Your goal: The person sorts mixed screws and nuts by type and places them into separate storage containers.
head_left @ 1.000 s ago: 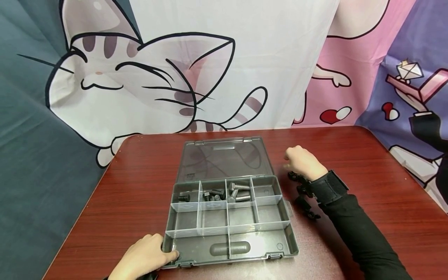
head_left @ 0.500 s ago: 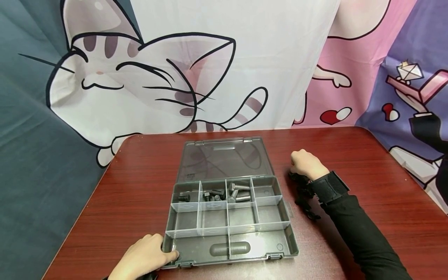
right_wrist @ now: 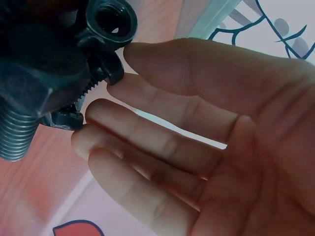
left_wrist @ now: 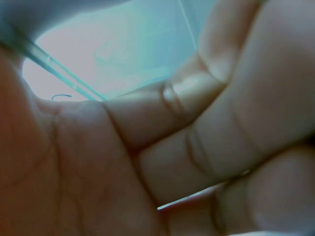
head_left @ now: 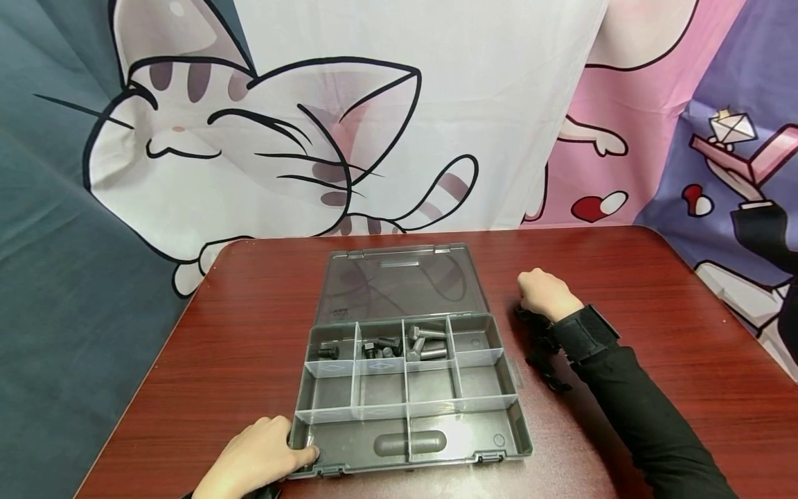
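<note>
The right hand [head_left: 548, 294] has been shifted slightly rightward, fingers relaxed; black bolts [right_wrist: 47, 91] seem reachable. The box [head_left: 430, 384] is gripped by the left hand [head_left: 258, 450].

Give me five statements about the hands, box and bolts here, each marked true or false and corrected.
1. The left hand grips the near left corner of the organizer box. True.
2. The lid is closed. False: the lid lies folded back on the far side.
3. A threaded black bolt shows near the right hand in the right wrist view. True.
4. The silver bolts lie in the organizer box's nearest row. False: the silver bolts are in the farthest row.
5. The right hand is left of the lid. False: it is right of it.
</note>
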A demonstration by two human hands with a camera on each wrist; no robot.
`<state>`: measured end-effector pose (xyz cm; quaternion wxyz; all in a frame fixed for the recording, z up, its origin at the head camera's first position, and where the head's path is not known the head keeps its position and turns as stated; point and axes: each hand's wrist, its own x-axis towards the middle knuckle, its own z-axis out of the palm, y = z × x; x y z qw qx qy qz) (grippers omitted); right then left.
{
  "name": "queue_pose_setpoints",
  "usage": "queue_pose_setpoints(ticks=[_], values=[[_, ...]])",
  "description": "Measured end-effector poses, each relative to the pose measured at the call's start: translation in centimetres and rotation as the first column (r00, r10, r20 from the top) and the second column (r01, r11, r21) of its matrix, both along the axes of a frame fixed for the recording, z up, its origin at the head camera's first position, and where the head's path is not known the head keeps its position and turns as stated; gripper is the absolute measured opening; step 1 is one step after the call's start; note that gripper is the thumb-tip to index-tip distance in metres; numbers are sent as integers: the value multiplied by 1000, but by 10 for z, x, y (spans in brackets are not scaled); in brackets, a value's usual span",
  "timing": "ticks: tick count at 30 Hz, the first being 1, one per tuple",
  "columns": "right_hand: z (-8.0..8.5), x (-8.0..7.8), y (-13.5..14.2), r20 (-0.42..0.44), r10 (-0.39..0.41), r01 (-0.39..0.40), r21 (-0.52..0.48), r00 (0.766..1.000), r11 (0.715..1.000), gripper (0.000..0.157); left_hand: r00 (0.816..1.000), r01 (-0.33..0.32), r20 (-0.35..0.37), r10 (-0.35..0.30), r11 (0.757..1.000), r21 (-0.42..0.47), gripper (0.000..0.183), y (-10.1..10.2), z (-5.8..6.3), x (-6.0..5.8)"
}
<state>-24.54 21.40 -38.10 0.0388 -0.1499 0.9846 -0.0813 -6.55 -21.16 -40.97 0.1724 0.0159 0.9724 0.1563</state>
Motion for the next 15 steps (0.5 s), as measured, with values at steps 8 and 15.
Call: queue_pose_setpoints(ticks=[8, 15], values=[[-4, -1, -3, 0, -13, 13, 58, 1000, 998, 16, 1000, -5, 4, 5, 1000, 2, 40, 0, -1, 0], [-4, 0, -7, -17, -9, 10, 96, 1000, 995, 9, 1000, -7, 15, 7, 1000, 11, 41, 0, 0, 0]])
